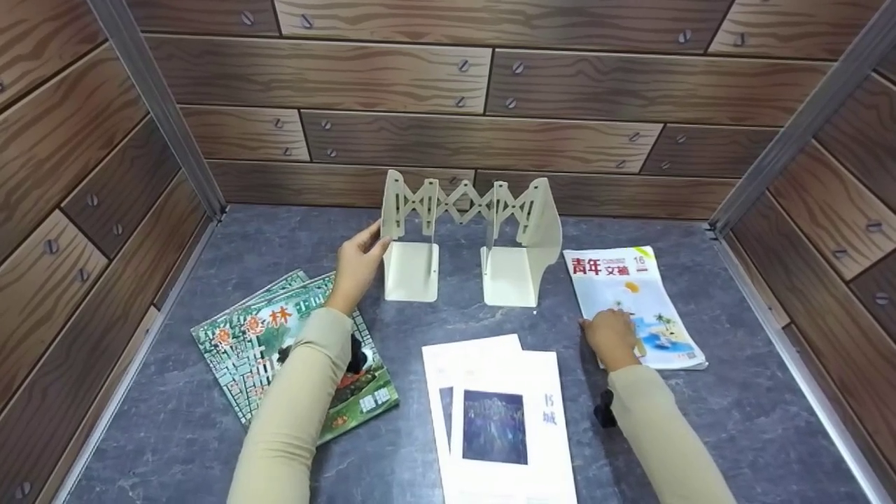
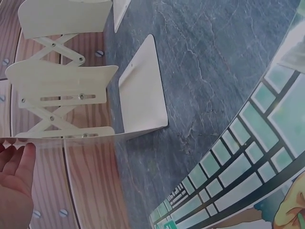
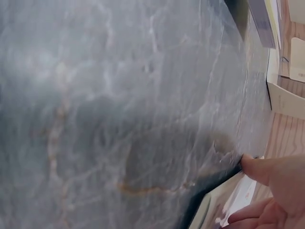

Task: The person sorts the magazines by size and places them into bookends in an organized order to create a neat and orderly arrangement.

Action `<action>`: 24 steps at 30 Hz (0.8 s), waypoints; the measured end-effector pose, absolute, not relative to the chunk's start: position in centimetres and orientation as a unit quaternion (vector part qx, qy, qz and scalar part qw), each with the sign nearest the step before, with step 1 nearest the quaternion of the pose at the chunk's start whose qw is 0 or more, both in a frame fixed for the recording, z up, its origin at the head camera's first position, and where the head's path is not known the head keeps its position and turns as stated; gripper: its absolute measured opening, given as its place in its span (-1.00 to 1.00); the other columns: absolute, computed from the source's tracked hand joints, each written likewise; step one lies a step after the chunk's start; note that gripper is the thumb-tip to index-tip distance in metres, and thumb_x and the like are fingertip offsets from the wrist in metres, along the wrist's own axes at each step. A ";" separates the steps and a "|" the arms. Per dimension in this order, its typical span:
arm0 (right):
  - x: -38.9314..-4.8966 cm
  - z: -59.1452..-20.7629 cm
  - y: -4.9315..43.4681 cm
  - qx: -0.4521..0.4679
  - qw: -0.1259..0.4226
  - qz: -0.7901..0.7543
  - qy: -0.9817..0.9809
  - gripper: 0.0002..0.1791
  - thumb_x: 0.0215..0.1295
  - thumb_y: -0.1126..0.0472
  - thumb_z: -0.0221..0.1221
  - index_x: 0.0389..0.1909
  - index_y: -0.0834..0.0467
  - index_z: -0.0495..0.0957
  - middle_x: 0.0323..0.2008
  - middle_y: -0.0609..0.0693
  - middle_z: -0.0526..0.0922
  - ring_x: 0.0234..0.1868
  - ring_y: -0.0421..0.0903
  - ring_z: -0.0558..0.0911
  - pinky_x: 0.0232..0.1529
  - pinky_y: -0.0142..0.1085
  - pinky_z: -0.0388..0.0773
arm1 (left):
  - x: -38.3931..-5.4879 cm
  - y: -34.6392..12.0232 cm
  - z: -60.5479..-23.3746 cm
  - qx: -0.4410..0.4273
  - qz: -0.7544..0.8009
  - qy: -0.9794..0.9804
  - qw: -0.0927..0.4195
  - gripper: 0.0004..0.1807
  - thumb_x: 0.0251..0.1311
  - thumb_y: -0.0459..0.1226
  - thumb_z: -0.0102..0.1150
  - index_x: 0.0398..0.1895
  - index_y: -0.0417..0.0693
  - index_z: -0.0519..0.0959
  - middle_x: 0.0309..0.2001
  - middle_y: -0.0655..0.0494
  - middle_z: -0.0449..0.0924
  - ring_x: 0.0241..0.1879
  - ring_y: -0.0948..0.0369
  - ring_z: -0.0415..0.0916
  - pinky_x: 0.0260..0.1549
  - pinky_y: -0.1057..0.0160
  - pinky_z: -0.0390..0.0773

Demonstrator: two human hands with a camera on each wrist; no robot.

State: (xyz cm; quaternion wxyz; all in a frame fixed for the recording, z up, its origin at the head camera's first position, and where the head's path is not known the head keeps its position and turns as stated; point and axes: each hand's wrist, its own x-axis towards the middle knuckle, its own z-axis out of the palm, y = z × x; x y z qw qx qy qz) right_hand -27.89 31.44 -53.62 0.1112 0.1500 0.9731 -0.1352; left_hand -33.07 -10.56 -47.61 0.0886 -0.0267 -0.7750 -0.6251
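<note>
A cream expandable bookend (image 1: 505, 274) stands at the back, its side panels joined by crossed bars. My left hand (image 1: 358, 264) touches the outer face of its left end panel; in the left wrist view, the fingertips (image 2: 28, 151) meet that panel (image 2: 90, 138). At the right lies a magazine (image 1: 661, 315) with a beach picture and red title. My right hand (image 1: 610, 336) rests at its lower left edge, fingers over the cover. In the right wrist view the thumb (image 3: 255, 167) is beside that edge; the fingertips are partly hidden.
Green-patterned magazines (image 1: 245, 357) lie overlapped at the left, under the left forearm. White booklets (image 1: 539, 371) overlap at the front middle. Wood-patterned walls (image 1: 392, 77) enclose the dark marbled table (image 1: 756, 434) at the back and sides.
</note>
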 end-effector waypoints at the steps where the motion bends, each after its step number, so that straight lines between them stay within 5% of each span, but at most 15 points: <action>1: -27.9 -53.5 31.4 0.146 0.114 -0.128 0.974 -0.37 0.51 0.02 0.00 0.08 0.62 0.45 0.25 0.56 0.37 0.35 0.43 0.28 0.43 0.19 0.23 | -33.0 -10.6 -47.7 -0.024 -0.623 -0.776 0.090 -0.50 0.43 -0.26 0.10 0.39 -0.21 0.39 0.34 -0.19 0.44 0.36 -0.01 0.42 0.33 0.10 0.47; 9: -27.7 -53.1 31.9 0.130 0.133 -0.115 0.976 -0.47 0.51 0.10 0.00 -0.01 0.59 0.52 0.20 0.56 0.43 0.31 0.46 0.33 0.35 0.23 0.32 | -33.0 -10.5 -47.8 -0.014 -0.619 -0.779 0.098 -0.53 0.43 -0.25 0.11 0.35 -0.17 0.44 0.30 -0.17 0.50 0.30 0.03 0.49 0.29 0.15 0.51; 17: -26.7 -52.3 32.8 0.069 0.148 -0.122 0.979 -0.61 0.45 0.21 0.04 -0.39 0.48 0.60 -0.34 0.41 0.64 -0.27 0.27 0.64 -0.21 0.08 0.59 | -32.9 -10.6 -47.7 -0.013 -0.619 -0.779 0.100 -0.54 0.43 -0.29 0.10 0.35 -0.18 0.43 0.29 -0.20 0.49 0.28 0.01 0.51 0.26 0.11 0.54; 24: -26.1 -51.8 33.6 0.064 0.180 -0.114 0.975 -0.65 0.40 0.21 0.09 -0.25 0.51 0.57 -0.21 0.43 0.62 -0.26 0.17 0.60 -0.17 0.04 0.56 | -33.0 -10.6 -47.8 -0.014 -0.614 -0.782 0.105 -0.55 0.42 -0.31 0.10 0.34 -0.22 0.44 0.28 -0.22 0.49 0.29 -0.01 0.49 0.27 0.09 0.52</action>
